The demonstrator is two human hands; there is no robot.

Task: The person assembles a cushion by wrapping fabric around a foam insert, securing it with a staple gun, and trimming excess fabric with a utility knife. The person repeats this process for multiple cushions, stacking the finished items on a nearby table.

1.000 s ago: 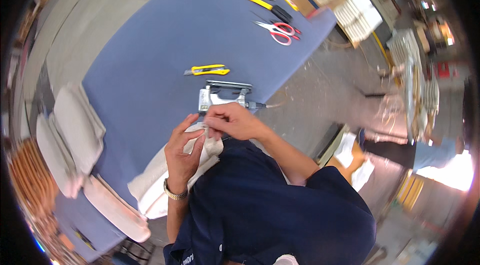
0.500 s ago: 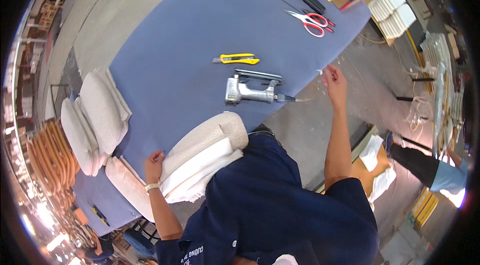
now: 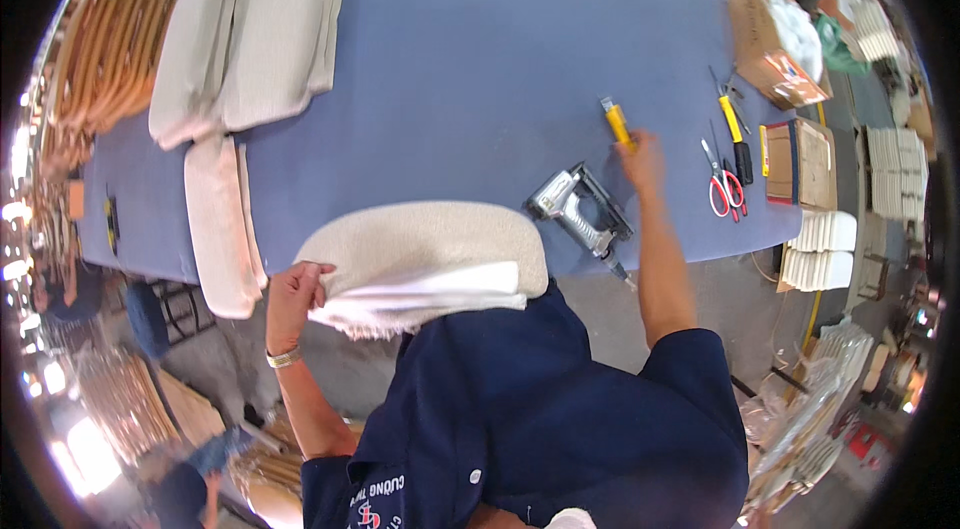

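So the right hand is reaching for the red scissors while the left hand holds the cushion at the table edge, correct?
Not quite. In the head view the right hand is at the yellow utility knife, not the red scissors farther right. The left hand does hold the cushion at the table edge.

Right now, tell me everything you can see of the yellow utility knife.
The yellow utility knife is a slim, straight tool with a yellow body, plastic by the look of it, and a darker far tip. It lies tilted on the blue table, just beyond the silver staple gun. The right hand reaches its near end, blurred; whether the fingers have closed on it cannot be told.
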